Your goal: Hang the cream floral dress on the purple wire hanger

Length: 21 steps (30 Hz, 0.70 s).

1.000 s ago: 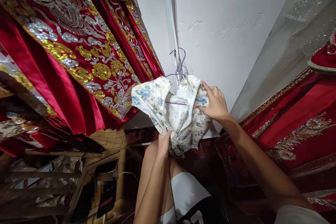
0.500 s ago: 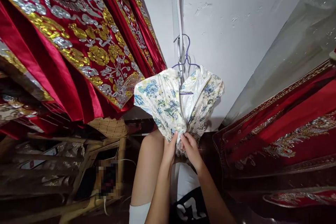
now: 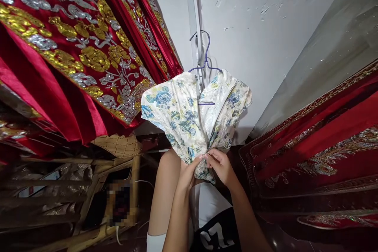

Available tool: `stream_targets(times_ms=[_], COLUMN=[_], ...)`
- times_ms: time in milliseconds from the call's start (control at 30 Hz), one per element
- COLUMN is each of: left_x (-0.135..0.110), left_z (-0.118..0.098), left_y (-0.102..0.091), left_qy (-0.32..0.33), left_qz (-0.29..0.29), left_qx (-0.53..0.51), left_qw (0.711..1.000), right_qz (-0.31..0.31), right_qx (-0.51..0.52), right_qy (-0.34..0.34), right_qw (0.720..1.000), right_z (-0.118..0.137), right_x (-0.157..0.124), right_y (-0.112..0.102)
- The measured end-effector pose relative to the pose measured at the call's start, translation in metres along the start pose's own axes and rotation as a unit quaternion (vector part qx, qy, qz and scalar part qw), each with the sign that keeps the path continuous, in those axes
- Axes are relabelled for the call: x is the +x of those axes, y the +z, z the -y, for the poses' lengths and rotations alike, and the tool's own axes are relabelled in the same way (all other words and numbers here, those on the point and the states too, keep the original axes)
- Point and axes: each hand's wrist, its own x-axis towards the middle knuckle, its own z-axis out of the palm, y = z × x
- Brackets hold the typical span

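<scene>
A white short-sleeved blouse [image 3: 184, 116] with blue and yellow flowers hangs from a purple wire hanger [image 3: 206, 57] in front of me. Its front is open in a V at the neck, showing the pale lining. Low on the front, my left hand [image 3: 191, 171] pinches the cloth between thumb and fingers. Right beside it, my right hand [image 3: 219, 164] grips the other front edge with thumb and bent forefinger. The fingertips of both hands meet where the two edges come together; any fastening there is too small to make out.
Red garments [image 3: 97, 55] with gold and silver embroidery hang at the left. More red embroidered cloth [image 3: 319, 153] is on the right. A white wall [image 3: 251, 27] stands behind the hanger. At lower left is a wooden rack [image 3: 103, 165] with a phone on it.
Both hands have shifted slightly down the blouse front, and my right hand has turned with its fingers more curled. The view has moved a little, and the blouse appears more spread.
</scene>
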Motion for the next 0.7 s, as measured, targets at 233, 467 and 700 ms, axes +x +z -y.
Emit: stream_targets(times_ms=[233, 467, 700], left_x=[0.001, 0.005, 0.006], left_z=[0.000, 0.008, 0.007], left_y=[0.001, -0.004, -0.004], left_qy=[0.025, 0.054, 0.061], left_qz=[-0.008, -0.006, -0.017], left_qx=[0.017, 0.067, 0.089], left_qw=[0.999, 0.996, 0.994], right_qz=[-0.017, -0.032, -0.003], right_qx=[-0.008, 0.001, -0.021], right_qy=[0.012, 0.025, 0.040], right_qw=[1.000, 0.999, 0.999], right_z=[0.001, 0.000, 0.003], right_x=[0.001, 0.005, 0.008], right_y=[-0.006, -0.002, -0.003])
